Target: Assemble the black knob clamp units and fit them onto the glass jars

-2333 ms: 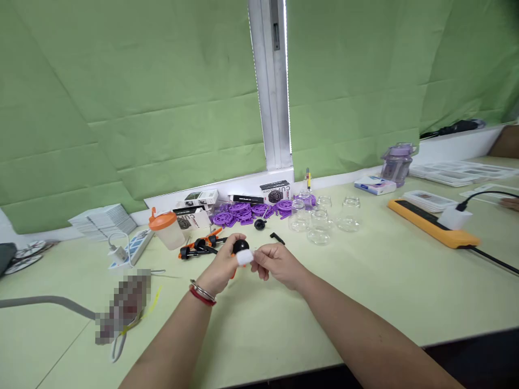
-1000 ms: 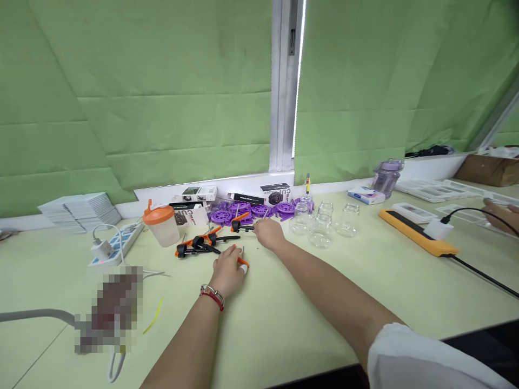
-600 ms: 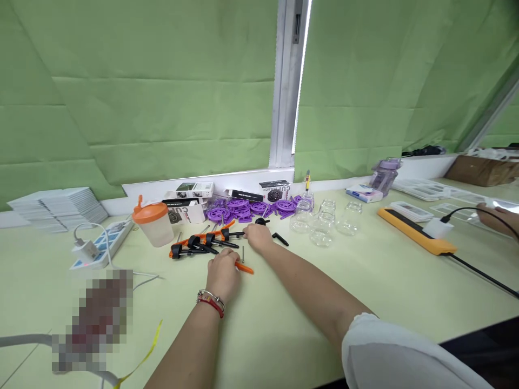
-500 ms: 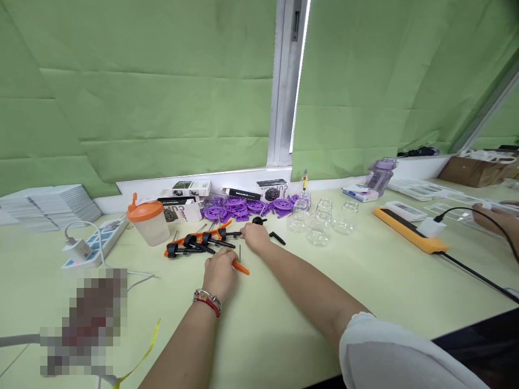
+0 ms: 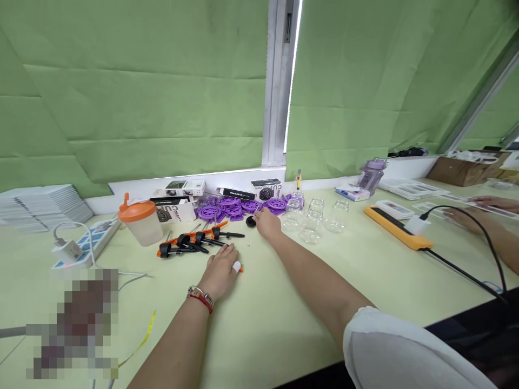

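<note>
My left hand (image 5: 221,271) lies flat on the table with its fingers stretched forward. A white cover shows on one of its digits, and the tip of an orange plastic piece (image 5: 241,269) sticks out from under it. My right hand (image 5: 268,226) reaches further out, its fingers drawn together beside a round black part (image 5: 251,221). A thin metal rod (image 5: 257,208) shows at its fingertips; whether they grip it is unclear. Left of the hands, several black parts with stems (image 5: 187,242) rest along orange strips (image 5: 174,241). Purple plastic wheel pieces (image 5: 211,213) are heaped behind.
Clear glass-like vessels (image 5: 310,231) stand right of my right hand. An orange-lidded cup (image 5: 140,220), small boxes (image 5: 175,209) and a white power strip (image 5: 87,246) are at left. At right lie an orange power strip (image 5: 395,228) and cable, near another person's hands (image 5: 470,219).
My left hand has spread flat over the orange piece and the nearby rod. My right hand has moved slightly away and right, and now covers where the bent black piece lay. The view has shifted slightly.
</note>
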A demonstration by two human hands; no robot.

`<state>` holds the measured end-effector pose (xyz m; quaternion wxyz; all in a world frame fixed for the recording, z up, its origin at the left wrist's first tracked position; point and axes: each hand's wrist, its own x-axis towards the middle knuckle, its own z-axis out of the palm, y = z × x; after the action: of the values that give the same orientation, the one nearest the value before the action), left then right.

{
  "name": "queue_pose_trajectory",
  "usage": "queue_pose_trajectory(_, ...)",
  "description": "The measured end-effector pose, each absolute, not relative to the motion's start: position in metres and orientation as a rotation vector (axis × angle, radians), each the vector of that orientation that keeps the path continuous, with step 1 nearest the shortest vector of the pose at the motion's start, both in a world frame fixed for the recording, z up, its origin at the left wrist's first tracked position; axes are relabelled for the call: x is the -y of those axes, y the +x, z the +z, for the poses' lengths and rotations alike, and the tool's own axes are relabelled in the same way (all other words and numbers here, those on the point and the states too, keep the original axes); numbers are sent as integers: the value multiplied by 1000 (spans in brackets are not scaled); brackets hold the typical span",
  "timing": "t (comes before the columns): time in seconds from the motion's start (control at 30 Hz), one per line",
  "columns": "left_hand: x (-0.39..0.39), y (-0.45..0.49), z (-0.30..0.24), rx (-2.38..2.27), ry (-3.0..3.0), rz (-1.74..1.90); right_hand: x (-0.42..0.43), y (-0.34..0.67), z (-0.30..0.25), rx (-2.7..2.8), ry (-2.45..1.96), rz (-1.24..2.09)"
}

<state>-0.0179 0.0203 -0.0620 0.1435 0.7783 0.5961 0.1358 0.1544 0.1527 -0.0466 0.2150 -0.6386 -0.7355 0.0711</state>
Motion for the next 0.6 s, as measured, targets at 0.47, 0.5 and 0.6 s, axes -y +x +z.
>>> queue_pose_trajectory(0.47, -13, -9, -72, -1418, 2391, 480, -141, 179, -67, 1868, -1550, 372)
queue_pose_trajectory(0.5, -13, -8, -74, -1401, 2388, 505, -137, 183, -67, 1860, -1524, 376)
queue_pose_trajectory(0.6, -13, -5, -76, -1344, 2387, 556, -127, 191, -67, 1834, -1457, 395)
